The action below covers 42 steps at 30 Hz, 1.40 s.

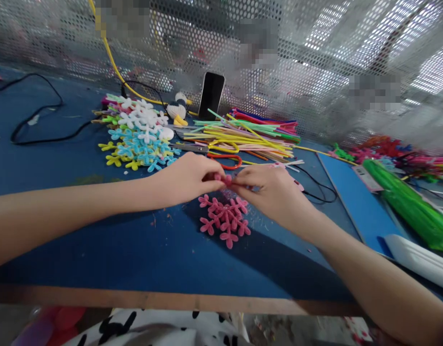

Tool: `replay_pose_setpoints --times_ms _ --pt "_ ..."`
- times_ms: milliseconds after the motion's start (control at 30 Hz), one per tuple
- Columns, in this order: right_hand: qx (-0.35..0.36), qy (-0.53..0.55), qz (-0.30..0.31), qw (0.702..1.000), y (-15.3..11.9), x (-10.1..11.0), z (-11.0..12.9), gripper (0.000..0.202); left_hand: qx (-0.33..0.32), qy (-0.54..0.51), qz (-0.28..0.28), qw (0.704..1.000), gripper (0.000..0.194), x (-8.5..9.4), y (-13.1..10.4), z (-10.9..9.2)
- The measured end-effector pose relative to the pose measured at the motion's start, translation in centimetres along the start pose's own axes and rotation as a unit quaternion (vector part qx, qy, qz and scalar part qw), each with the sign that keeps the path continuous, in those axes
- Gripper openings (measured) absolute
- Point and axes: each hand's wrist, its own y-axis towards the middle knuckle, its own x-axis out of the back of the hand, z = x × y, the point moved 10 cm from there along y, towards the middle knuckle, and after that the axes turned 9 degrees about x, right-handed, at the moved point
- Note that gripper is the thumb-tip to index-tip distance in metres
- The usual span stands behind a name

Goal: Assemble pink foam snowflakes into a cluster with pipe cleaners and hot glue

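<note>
Between my two hands is a small pink pipe cleaner piece (223, 179), pinched by the fingertips from both sides. My left hand (189, 180) is closed on its left end, and my right hand (274, 192) grips the other end, with much of the piece covered by fingers. Just below them on the table lies a pink pipe cleaner snowflake (227, 218) with looped tips. Behind my hands, scissors with an orange and a yellow handle loop (227, 162) rest beside a heap of loose pipe cleaners (250, 134) in several colours.
On the left is a pile of white, blue and yellow pipe cleaner shapes (142, 132). A phone (211, 96) stands against the perforated metal screen (308, 72). At the right are a green bundle (405, 204) and a blue board (358, 202). A black cable (52, 140) crosses the blue table (135, 254).
</note>
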Motion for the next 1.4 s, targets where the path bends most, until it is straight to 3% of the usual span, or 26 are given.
replay_pose_setpoints --times_ms 167,300,367,467,567,633,733,867,1033,1400 --pt "-0.13 0.122 -0.002 0.984 -1.1 -1.5 -2.8 0.016 0.09 -0.158 -0.055 0.982 0.022 0.4 0.7 2.4" --pt "-0.187 0.197 0.039 0.962 -1.9 -3.2 -3.7 0.028 0.074 -0.142 -0.086 0.983 0.019 0.4 0.8 2.3" --pt "-0.205 0.188 0.056 0.959 -2.3 -3.3 -4.2 0.038 0.06 -0.127 -0.077 0.987 0.019 0.4 1.1 1.9" --pt "-0.212 0.205 0.068 0.953 -2.3 -3.2 -4.5 0.036 0.067 -0.144 -0.018 0.987 0.019 -0.1 1.8 2.1" --pt "-0.212 0.26 0.035 0.941 -2.0 -2.7 -4.7 0.03 0.075 -0.166 0.054 0.982 0.018 -1.3 2.2 2.0" --pt "-0.213 0.265 0.009 0.94 -2.0 -2.4 -4.9 0.024 0.073 -0.184 0.072 0.978 0.02 -1.8 2.3 1.9" --pt "-0.235 0.298 -0.048 0.924 -2.7 -2.4 -5.7 0.021 0.085 -0.225 0.035 0.97 0.029 -1.8 2.0 2.2" --pt "-0.275 0.385 -0.137 0.87 -4.4 -3.3 -7.0 0.026 0.122 -0.241 -0.001 0.963 0.033 -2.4 0.9 3.5" --pt "-0.299 0.427 -0.155 0.839 -5.0 -5.1 -7.2 0.035 0.104 -0.244 -0.019 0.964 0.029 -3.1 0.3 4.1" --pt "-0.277 0.312 -0.141 0.898 -4.4 -4.2 -6.0 0.023 0.122 -0.195 -0.023 0.973 0.033 -3.4 0.1 4.5"
